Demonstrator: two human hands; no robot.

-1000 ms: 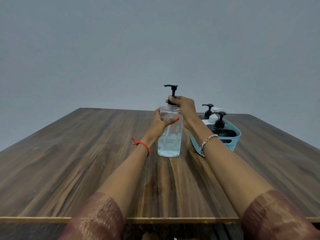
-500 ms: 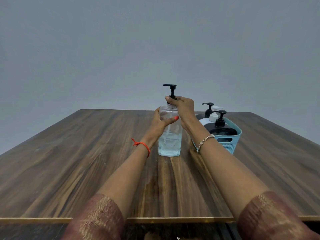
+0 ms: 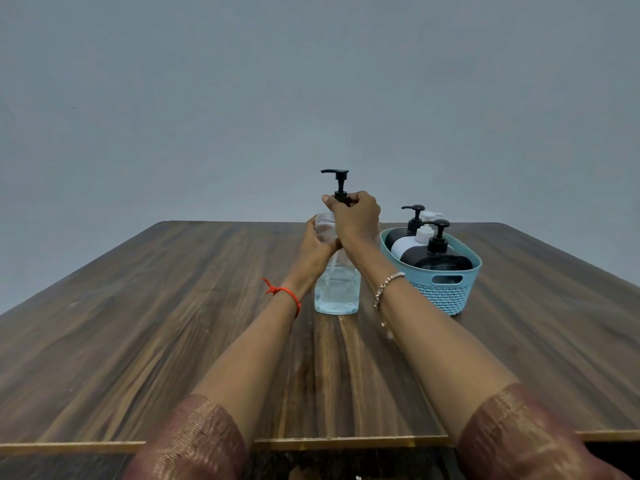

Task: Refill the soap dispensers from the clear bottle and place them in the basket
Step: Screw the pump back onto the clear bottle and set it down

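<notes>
My left hand [image 3: 317,247] grips the upper body of the clear plastic bottle [image 3: 336,289], fingers curled round its far side. My right hand [image 3: 356,220] sits right above the left, fingers pinching the black collar under the black pump top [image 3: 337,178]. The pump stem and nozzle stick up above my right knuckles, spout pointing left.

The bottle stands upright on the brown wood-grain table [image 3: 138,323], its base showing between my two forearms. Its lower part holds clear bluish liquid, with the dip tube faintly visible below my left hand.

Just right of my right wrist a light blue perforated plastic basket [image 3: 446,292] sits on the table, handle slot facing me. My right arm hides the gap, so I can't tell whether it touches the bottle.

Packed together in the basket are a black soap dispenser with black pump [image 3: 440,261] nearest me, a white dispenser with white pump [image 3: 410,245] behind it, and a second black dispenser [image 3: 398,235] further back. Another white pump head [image 3: 431,215] peeks out at the far side.

A red thread [image 3: 284,292] is on my left wrist and a beaded bracelet [image 3: 386,287] on my right. A plain grey wall [image 3: 311,81] lies beyond both hands.
</notes>
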